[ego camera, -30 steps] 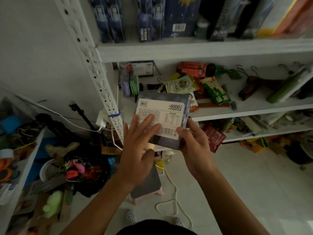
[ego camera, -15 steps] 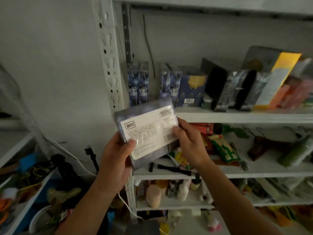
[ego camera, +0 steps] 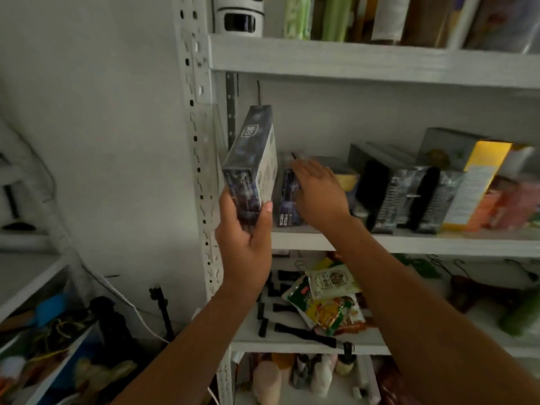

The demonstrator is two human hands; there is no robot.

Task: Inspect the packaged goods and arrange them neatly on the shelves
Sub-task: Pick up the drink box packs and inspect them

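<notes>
Left hand (ego camera: 244,242) grips upright box (ego camera: 251,168); right hand (ego camera: 318,194) presses shelved boxes (ego camera: 287,200).

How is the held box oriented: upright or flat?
Upright: the box stands on end in the left hand, narrow side toward the camera.

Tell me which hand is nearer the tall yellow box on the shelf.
Right. The right hand touches the standing blue boxes on that shelf, left of the yellow box. The left hand is farther left, gripping a wrapped box at the shelf's end.
</notes>
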